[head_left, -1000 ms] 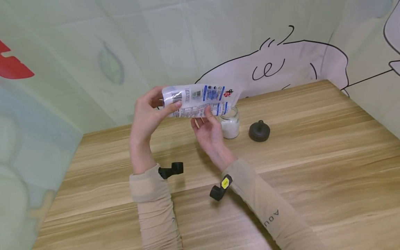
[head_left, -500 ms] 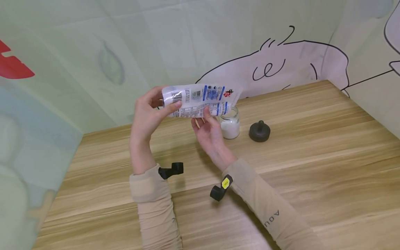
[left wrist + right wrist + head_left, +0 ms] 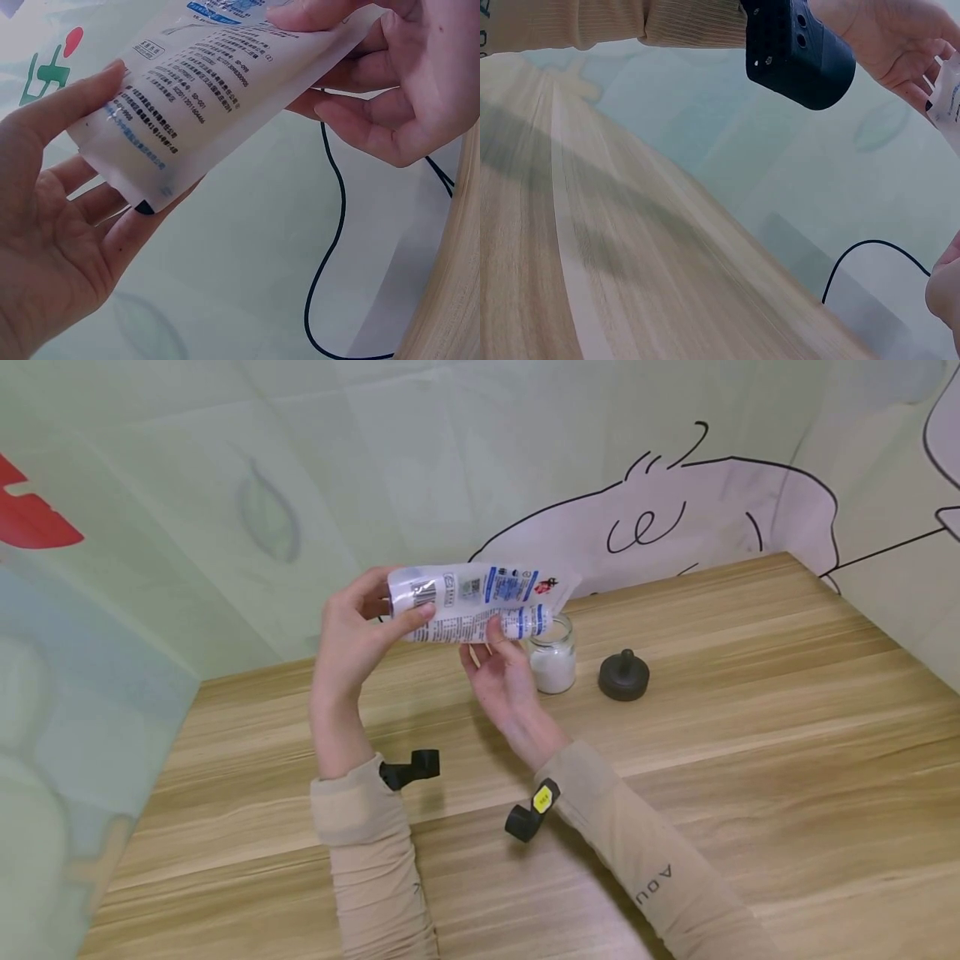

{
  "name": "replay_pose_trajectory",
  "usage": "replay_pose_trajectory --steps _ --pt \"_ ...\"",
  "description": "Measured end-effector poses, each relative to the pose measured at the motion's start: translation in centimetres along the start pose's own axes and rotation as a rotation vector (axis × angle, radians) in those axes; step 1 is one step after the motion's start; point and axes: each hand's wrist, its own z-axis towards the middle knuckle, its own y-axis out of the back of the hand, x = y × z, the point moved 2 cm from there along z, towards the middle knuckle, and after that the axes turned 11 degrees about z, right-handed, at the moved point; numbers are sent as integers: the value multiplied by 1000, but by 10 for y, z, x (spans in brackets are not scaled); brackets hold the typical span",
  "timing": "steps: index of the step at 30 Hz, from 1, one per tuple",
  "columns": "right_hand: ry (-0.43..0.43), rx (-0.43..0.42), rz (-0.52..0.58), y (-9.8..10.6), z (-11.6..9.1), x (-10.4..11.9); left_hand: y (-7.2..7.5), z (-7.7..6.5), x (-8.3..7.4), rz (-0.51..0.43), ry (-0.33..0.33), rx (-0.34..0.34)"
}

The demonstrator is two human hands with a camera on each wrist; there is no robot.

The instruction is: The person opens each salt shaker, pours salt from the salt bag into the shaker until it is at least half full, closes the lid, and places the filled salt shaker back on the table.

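A white printed plastic pouch point(image 3: 468, 597) with a barcode and blue labels is held nearly level above the table. My left hand point(image 3: 351, 639) grips its left end, thumb on the near face and fingers behind. Nearer its other end, my right hand point(image 3: 504, 681) holds it from below, thumb on the print. The pouch's right end reaches over the mouth of a glass jar point(image 3: 553, 670) filled partly with white contents. Whether anything is flowing out cannot be made out. Close up, the left wrist view shows the pouch point(image 3: 180, 112) between both hands.
A dark round lid point(image 3: 623, 678) with a knob lies right of the jar on the wood-grain table point(image 3: 750, 735). Behind the table stands a printed backdrop point(image 3: 360, 468). A thin black cable point(image 3: 341, 195) shows against it in the left wrist view.
Both hands stay almost still. The pouch's printed face has creased and shifted slightly near the right end.
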Motion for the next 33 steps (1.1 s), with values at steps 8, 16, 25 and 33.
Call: replay_pose_trajectory --steps 8,16,25,33 --pt "1 8 4 0 -2 1 -2 0 -1 2 -10 -1" --pt "-8 -5 23 0 -2 1 -3 -1 -2 5 -7 1" --pt "-12 15 12 1 -3 1 -4 -1 -1 12 -11 -5" --pt "-8 17 10 2 -2 2 -4 -1 -1 9 -12 -4"
